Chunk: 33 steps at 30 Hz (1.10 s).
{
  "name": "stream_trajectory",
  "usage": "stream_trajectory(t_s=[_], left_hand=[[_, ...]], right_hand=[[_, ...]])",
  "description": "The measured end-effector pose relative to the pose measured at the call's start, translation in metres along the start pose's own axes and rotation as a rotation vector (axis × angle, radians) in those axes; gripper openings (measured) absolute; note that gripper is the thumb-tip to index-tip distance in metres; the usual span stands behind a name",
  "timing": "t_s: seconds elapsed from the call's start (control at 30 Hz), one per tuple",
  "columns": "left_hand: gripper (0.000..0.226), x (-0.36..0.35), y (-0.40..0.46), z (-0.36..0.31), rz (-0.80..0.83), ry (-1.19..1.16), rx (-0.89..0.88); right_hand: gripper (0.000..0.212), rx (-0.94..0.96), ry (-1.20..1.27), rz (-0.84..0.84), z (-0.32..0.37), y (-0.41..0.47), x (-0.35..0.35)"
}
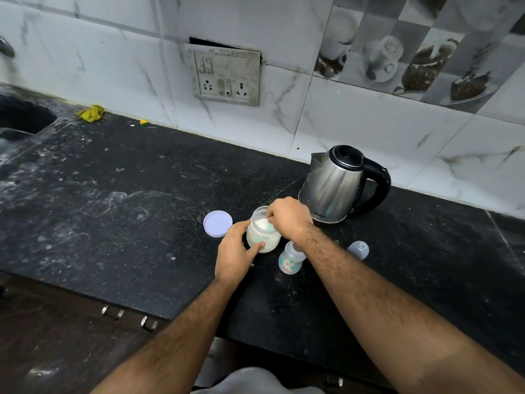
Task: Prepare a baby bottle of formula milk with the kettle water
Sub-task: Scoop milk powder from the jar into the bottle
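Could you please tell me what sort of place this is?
Most likely a home kitchen: a dark stone counter with a sink set in it, a tiled wall with a socket panel, and an electric kettle.

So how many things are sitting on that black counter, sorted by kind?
Kettle: 1
Powder jar: 1
Jar lid: 1
Baby bottle: 1
Bottle cap: 1
Yellow cloth: 1
Small yellow-green scrap: 1
Total: 7
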<state>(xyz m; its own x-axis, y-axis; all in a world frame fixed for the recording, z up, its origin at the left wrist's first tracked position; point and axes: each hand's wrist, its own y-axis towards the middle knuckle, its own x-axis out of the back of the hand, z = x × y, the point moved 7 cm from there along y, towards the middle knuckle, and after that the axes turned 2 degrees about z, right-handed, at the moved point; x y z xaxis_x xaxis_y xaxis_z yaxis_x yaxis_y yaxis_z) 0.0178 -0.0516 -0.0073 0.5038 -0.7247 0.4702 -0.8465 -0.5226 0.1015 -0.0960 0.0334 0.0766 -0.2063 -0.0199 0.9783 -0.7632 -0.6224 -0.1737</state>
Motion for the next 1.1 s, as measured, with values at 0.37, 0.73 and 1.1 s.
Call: stream_trajectory(t_s=[0.37,0.73,1.1], left_hand=[[0.056,-0.002,-0.002,0.002,-0.007,0.003,0.027],[0.056,0.018,0.015,0.004,0.029,-0.003,0.073],[0.039,0.034,-0.006,0.001,-0.145,-0.002,0.056]], right_hand=[[0.021,-0.294,0.391,-0.069,-0.057,-0.011,-0.004],[0.015,-0.204,0.577,0.125,-0.042,0.003,-0.029],[0.037,-0.158,0.687,0.047,-0.063,-0.004,-0.023]])
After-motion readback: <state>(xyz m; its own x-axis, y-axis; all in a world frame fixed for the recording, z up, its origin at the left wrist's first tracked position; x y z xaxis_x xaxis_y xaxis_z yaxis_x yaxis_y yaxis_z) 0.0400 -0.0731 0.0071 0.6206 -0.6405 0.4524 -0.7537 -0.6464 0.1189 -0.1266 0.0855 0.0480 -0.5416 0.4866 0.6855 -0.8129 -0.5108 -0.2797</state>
